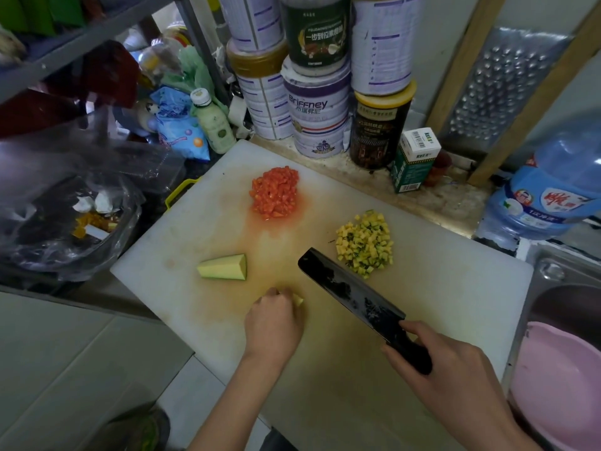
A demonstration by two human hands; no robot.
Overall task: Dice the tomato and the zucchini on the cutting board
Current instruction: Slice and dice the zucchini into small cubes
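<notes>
On the board (455, 288), a wedge (224, 267) of zucchini is parked at the left, with the tomato dice (275, 193) piled at the back, so the tomato looks done. The left hand (276, 320) is curled down over a small piece (298, 300) of zucchini, only the tip showing. That's probably what gets diced next, so knuckles are best kept tucked and the piece pinned flat. The cleaver (351, 294) is angled toward the zucchini dice (366, 244), its handle gripped in the right hand (455, 369). Whether the edge is touching the board can't be told. Around it, a bagged bin (48, 229) is seen far left, tins (317, 105) behind, a bottle (546, 190) and basin (559, 385) at the right. The zucchini dice sit just beside the blade tip and could easily get scattered.
</notes>
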